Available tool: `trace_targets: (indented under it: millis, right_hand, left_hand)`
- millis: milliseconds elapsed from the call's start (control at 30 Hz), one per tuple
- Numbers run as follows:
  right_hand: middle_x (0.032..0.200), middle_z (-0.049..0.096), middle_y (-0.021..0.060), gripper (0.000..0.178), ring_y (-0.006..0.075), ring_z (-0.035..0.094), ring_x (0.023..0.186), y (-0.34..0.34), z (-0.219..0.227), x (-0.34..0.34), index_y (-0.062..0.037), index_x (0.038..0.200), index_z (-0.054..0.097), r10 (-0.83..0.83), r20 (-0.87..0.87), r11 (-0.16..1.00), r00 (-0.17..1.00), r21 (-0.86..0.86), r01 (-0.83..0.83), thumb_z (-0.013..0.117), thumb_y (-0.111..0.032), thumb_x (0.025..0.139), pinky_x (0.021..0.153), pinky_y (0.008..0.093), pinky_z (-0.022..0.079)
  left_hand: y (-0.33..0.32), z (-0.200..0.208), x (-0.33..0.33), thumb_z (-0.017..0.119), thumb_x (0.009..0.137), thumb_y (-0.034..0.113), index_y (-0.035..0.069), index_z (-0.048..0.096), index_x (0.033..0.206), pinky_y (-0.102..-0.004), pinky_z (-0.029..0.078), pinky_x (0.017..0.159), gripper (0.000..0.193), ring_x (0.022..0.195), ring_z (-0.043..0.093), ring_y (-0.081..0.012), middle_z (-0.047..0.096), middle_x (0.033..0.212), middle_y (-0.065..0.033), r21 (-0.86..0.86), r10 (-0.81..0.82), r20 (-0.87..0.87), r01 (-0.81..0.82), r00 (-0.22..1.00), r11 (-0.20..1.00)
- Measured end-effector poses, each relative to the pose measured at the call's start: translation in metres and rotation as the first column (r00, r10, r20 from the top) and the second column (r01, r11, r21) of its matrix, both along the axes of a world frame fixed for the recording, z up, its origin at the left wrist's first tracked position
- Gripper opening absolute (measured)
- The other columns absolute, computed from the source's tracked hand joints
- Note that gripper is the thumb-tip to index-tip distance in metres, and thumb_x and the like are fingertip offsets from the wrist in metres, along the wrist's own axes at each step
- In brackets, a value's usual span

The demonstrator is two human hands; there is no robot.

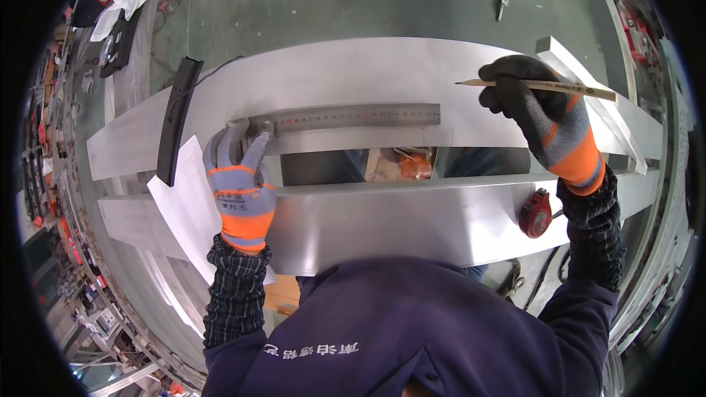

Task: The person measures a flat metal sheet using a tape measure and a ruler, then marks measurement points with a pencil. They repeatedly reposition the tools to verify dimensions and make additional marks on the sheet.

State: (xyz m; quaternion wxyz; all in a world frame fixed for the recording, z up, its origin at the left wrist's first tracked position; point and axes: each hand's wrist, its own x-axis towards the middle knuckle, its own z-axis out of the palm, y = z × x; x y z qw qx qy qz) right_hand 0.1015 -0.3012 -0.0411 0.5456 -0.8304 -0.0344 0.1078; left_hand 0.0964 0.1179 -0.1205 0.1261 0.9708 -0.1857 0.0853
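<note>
A steel ruler (353, 116) lies lengthwise on the far silvery metal panel (353, 66). My left hand (239, 165), in a grey and orange glove, holds the ruler's left end down against the panel, thumb and fingers closed about it. Some of those fingertips are hard to make out. To the right, my right hand (533, 103), in a matching glove with dark fingers, grips a wooden pencil (566, 88). Its sharpened tip points left, above the panel and apart from the ruler's right end.
Nearer me runs a second metal panel (390, 213), with a red tape measure (536, 213) on it. A black bar (179, 121) and white paper (184, 202) lie left. At right, a pale metal strip (588, 88) crosses the far panel. A gap separates both panels.
</note>
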Motion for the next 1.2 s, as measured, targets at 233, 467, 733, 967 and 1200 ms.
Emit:
trace_targets:
  millis: [233,467,733,967,1200]
  right_hand:
    - [0.098,0.076,0.0110,0.033,0.0151,0.072,0.090,-0.013,0.013,-0.065,0.0056,0.132,0.064,-0.170,-0.015,0.986,0.985,0.004,0.170,0.050,-0.016,0.111,0.083,0.0290,0.059]
    - [0.103,0.076,0.0152,0.027,0.0257,0.074,0.093,0.028,0.000,-0.117,0.0018,0.129,0.064,-0.023,0.178,0.997,0.984,-0.066,0.036,0.059,-0.003,0.103,0.086,0.0351,0.058]
    - [0.131,0.066,0.0208,0.050,0.0444,0.060,0.125,0.101,-0.035,-0.148,-0.0016,0.129,0.063,0.259,0.384,0.908,0.886,-0.410,-0.088,0.081,-0.011,0.084,0.107,0.0529,0.048]
    - [0.131,0.065,0.0213,0.052,0.0431,0.058,0.126,0.098,-0.065,-0.153,-0.0044,0.138,0.063,0.402,0.358,0.800,0.843,-0.585,-0.133,0.068,-0.007,0.086,0.109,0.0534,0.046]
    - [0.126,0.066,0.0197,0.054,0.0422,0.059,0.123,0.104,-0.064,-0.146,-0.0055,0.136,0.064,0.438,0.389,0.749,0.811,-0.656,-0.090,0.065,-0.002,0.082,0.106,0.0527,0.048]
  left_hand:
    - [0.003,0.038,-0.044,0.054,0.079,-0.013,0.008,0.073,0.129,-0.0476,0.052,0.106,0.058,0.134,0.053,-0.0389,0.059,0.143,-0.0185,-0.099,0.017,0.026,-0.014,1.000,0.995]
    - [0.017,0.051,-0.101,0.054,0.083,-0.014,0.007,0.072,0.131,-0.0387,0.056,0.096,0.055,0.122,0.061,-0.0321,0.057,0.142,-0.0171,-0.287,0.180,-0.085,-0.197,0.980,0.937]
    - [0.010,0.028,-0.147,0.059,0.081,-0.010,0.008,0.069,0.136,-0.0449,0.054,0.099,0.059,0.123,0.059,-0.0391,0.056,0.142,-0.0204,-0.406,0.222,-0.116,-0.251,0.968,0.879]
    - [0.008,0.027,-0.159,0.067,0.083,0.000,0.004,0.054,0.151,-0.0473,0.048,0.113,0.069,0.135,0.054,-0.0437,0.052,0.150,-0.0224,-0.362,0.210,-0.177,-0.262,0.962,0.895]
    - [0.017,0.034,-0.156,0.070,0.080,0.002,0.003,0.048,0.155,-0.0476,0.046,0.116,0.079,0.137,0.052,-0.0441,0.052,0.151,-0.0231,-0.422,0.106,-0.257,-0.210,0.961,0.882]
